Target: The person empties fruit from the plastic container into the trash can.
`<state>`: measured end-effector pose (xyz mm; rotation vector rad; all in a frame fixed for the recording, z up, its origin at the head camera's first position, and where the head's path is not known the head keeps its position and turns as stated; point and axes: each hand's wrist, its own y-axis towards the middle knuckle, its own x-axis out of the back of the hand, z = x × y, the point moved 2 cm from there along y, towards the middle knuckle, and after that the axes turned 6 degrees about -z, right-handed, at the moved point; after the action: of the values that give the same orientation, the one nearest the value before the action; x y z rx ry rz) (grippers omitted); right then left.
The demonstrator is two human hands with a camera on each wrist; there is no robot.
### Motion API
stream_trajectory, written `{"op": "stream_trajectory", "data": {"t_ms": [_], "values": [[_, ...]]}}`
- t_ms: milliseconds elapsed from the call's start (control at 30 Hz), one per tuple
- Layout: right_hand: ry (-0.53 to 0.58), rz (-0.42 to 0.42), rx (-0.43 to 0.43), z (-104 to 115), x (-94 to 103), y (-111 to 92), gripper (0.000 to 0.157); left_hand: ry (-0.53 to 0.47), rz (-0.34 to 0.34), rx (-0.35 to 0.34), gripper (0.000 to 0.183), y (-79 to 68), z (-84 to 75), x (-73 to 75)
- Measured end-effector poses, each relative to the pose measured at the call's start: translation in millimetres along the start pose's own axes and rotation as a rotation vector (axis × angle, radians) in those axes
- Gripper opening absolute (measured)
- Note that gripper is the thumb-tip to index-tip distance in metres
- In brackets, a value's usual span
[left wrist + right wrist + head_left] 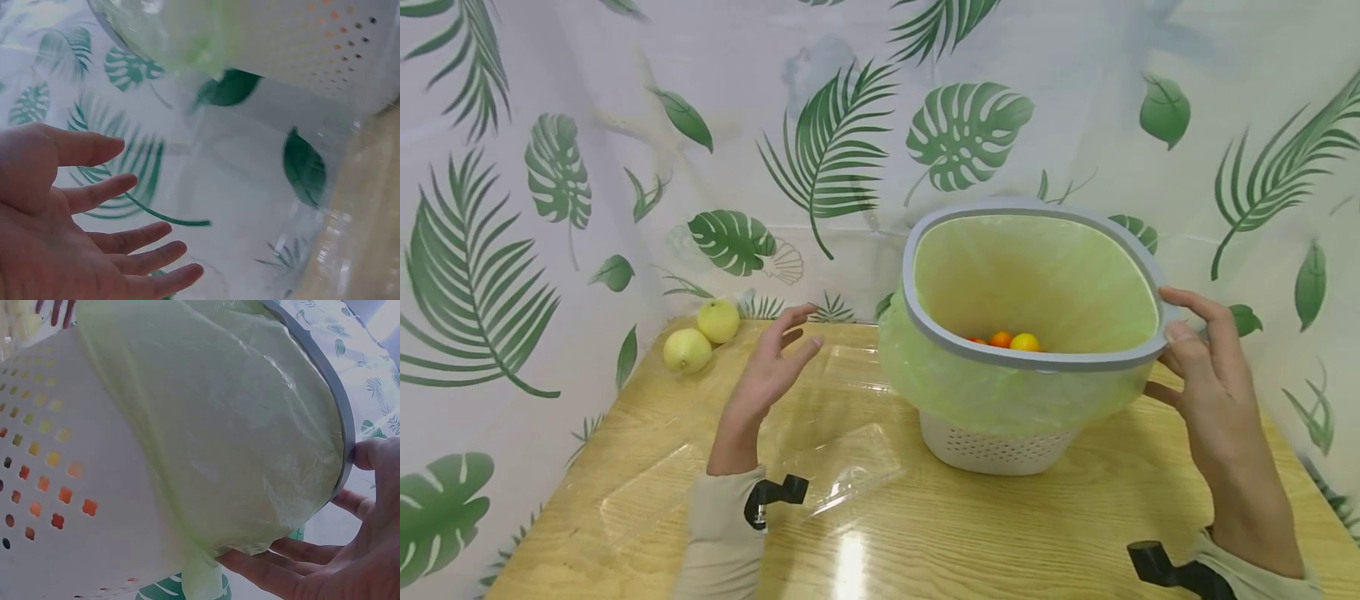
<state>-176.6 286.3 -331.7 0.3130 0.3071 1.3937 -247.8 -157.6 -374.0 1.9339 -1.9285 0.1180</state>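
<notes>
A white perforated wastebasket (pixel 992 454) stands on the table, its grey rim ring (pixel 1037 361) around the top. A pale green plastic bag (pixel 992 396) lines it and hangs over the outside. Several orange and yellow round things, among them a yellow one (pixel 1025 342), show inside. My right hand (pixel 1217 383) holds the rim at the right side, thumb and forefinger at the ring; in the right wrist view other fingers (pixel 250 565) touch the bag below. To the left of the basket, apart from it, my left hand (pixel 766 371) is raised with spread fingers, holding nothing.
Two pale yellow-green round fruits (pixel 688 350) sit at the table's back left corner. Clear plastic containers or sheets (pixel 850 467) lie on the wooden table (pixel 1000 533) left of the basket. A leaf-patterned curtain (pixel 715 167) hangs behind and at both sides.
</notes>
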Motion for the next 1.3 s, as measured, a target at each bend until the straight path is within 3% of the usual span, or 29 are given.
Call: {"op": "stream_trajectory", "data": {"t_ms": [100,233,400,600,767,900,1100,1300], "values": [[0.011,0.008,-0.009,0,1.0,1,0.046,-0.034,-0.050,-0.065,0.046,-3.4,-18.7,3.6],[-0.005,0.010,-0.029,0,2.1,2,0.046,-0.055,-0.101,-0.104,0.044,-7.6,-36.3,8.9],[-0.049,0.014,-0.031,2,3.9,2,0.047,-0.084,-0.103,-0.159,0.043,-1.9,-48.1,21.4],[-0.049,0.013,-0.011,3,4.4,4,0.047,-0.093,-0.150,-0.183,0.039,14.1,-51.9,47.6],[-0.054,0.015,-0.008,2,4.7,3,0.047,-0.080,-0.191,-0.173,0.038,28.3,-41.5,69.9],[-0.070,0.024,-0.007,0,3.7,1,0.047,-0.065,-0.292,-0.139,0.038,35.9,-22.5,86.7],[-0.087,0.024,0.007,2,5.1,1,0.047,-0.194,-0.371,0.046,0.034,37.7,6.6,103.5],[-0.062,0.022,0.003,3,3.8,1,0.047,-0.200,-0.513,0.188,0.030,35.9,32.5,123.6]]}}
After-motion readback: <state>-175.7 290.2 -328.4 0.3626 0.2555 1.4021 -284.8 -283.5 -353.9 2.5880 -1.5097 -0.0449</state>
